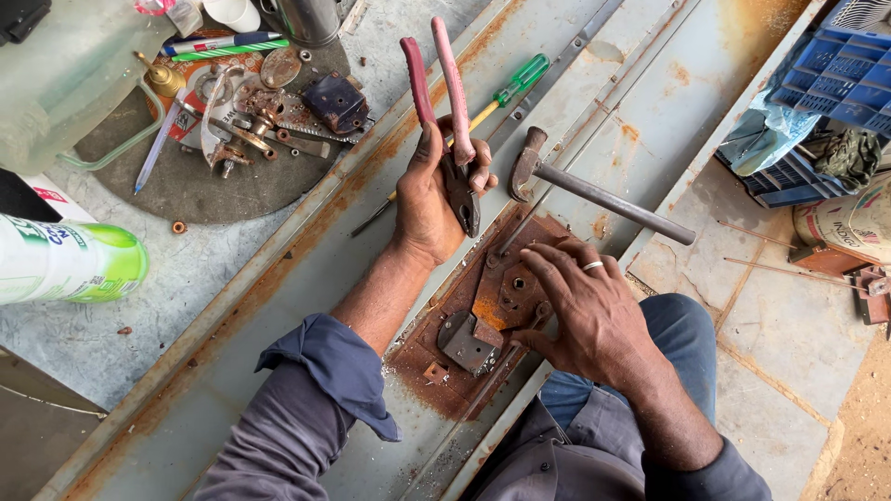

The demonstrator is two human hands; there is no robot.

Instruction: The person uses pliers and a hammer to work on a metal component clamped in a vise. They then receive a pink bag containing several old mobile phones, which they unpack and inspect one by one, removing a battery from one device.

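On the grey metal door panel (pixel 306 269), your left hand (pixel 429 199) grips red-handled pliers (pixel 452 111), fingers wrapped around one handle, nose pointing down just above the rusty lock mechanism (pixel 497 301). Your right hand (pixel 594 311) rests on that mechanism, fingers spread, thumb touching its grey latch block (pixel 469 343). A hammer (pixel 594 190) and green-handled screwdriver (pixel 506 88) lie beside the pliers.

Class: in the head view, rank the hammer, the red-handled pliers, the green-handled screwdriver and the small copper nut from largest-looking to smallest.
1. Hammer and pliers: alike in length, unsure, since the left hand lifts the pliers nearer the camera.
2. Screwdriver, partly hidden.
3. Copper nut.
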